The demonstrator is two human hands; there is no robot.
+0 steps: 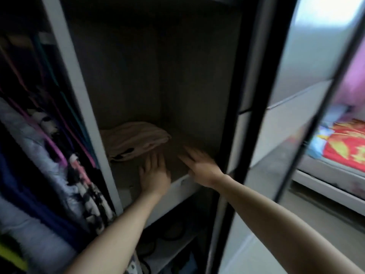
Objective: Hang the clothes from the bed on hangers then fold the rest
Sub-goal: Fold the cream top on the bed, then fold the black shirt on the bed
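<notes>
A folded beige garment [134,140] lies at the back left of a dark wardrobe shelf [177,181]. My left hand [155,174] is flat over the shelf just in front of the garment, fingers straight, holding nothing. My right hand [199,165] reaches in beside it to the right, fingers spread and straight, also empty. Both hands are motion-blurred. Several hung clothes [45,155] on coloured hangers fill the compartment to the left.
A white upright panel [83,99] divides the hanging space from the shelves. A mirrored sliding door [276,115] stands to the right. Past it lies a bed [345,147] with a red patterned cover. Dark cables or straps [169,234] sit on the lower shelf.
</notes>
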